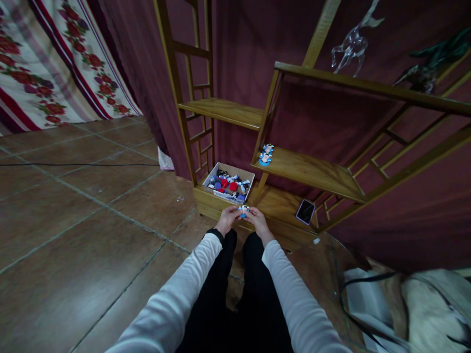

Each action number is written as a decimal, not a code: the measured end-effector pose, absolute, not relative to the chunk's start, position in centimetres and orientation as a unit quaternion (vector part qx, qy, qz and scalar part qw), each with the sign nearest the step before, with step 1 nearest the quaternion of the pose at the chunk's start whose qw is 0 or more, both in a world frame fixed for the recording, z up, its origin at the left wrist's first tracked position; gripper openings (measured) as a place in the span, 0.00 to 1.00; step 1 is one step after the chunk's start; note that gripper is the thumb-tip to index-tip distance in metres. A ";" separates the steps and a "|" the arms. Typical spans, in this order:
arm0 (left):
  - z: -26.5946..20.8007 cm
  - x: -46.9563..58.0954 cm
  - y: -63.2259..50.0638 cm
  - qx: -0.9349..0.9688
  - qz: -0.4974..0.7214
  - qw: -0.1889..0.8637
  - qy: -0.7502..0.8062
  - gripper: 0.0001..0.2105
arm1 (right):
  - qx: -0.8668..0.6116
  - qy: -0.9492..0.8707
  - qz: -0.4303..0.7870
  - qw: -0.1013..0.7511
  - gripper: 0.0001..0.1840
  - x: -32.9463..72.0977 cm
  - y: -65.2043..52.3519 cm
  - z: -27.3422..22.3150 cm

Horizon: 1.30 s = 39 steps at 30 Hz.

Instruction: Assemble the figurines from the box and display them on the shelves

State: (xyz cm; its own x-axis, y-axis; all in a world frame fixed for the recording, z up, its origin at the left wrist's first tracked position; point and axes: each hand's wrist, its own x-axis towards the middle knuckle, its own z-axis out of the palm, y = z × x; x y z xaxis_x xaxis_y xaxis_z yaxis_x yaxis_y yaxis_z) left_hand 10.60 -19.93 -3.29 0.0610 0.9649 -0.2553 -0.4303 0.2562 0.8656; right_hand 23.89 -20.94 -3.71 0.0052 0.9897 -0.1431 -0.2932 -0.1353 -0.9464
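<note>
Between my two hands is a small figurine with a blue base (243, 211), coloured white, blue and black. My left hand (228, 218) grips its left side, and my right hand (256, 218) grips its right side. Just beyond them, an open cardboard box (232, 169) holds many small figurines (224, 183) in red, blue, black and white. Up on the middle shelf's left end, two similar figurines stand one behind the other: the nearer figurine (265, 158) shows a blue base, and the farther figurine (268, 148) is partly covered by it.
A wooden shelf unit (309, 171) stands ahead, with a phone or tablet (305, 212) on its lowest board. Higher up are a clear glass animal figure (351, 46) and a dark green figure (430, 63). Bags (430, 304) lie at the lower right. A black cable (81, 164) crosses the tiled floor.
</note>
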 end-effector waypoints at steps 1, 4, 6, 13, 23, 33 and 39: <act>-3.3 10.7 -19.9 0.312 0.527 0.662 0.432 0.15 | -0.461 -0.377 0.598 0.537 0.20 23.9 -21.0 -3.7; -3.3 10.7 -20.0 0.336 0.519 0.663 0.421 0.16 | -0.459 -0.374 0.601 0.537 0.20 23.9 -21.0 -3.6; -3.4 10.7 -20.0 0.344 0.521 0.657 0.422 0.17 | -0.457 -0.371 0.602 0.540 0.20 24.0 -21.0 -3.7; -3.5 10.8 -20.1 0.373 0.527 0.635 0.424 0.17 | -0.458 -0.357 0.607 0.543 0.20 24.0 -20.7 -4.2; -3.6 10.9 -20.3 0.383 0.533 0.637 0.404 0.17 | -0.432 -0.378 0.640 0.510 0.19 24.2 -20.6 -3.9; -4.0 11.8 -20.3 0.398 0.552 0.603 0.417 0.23 | -0.429 -0.395 0.630 0.513 0.21 23.9 -20.9 -3.5; -4.1 11.4 -20.1 0.389 0.569 0.598 0.410 0.20 | -0.426 -0.379 0.639 0.516 0.21 24.0 -20.9 -3.4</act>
State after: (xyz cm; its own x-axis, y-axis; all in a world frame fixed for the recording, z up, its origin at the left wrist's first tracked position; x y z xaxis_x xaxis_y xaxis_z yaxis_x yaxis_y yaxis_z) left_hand 11.36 -20.12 -4.07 0.0173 0.9987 -0.0477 -0.3605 0.0507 0.9314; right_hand 23.99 -20.90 -3.39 -0.1049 0.9825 -0.1538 -0.3373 -0.1806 -0.9239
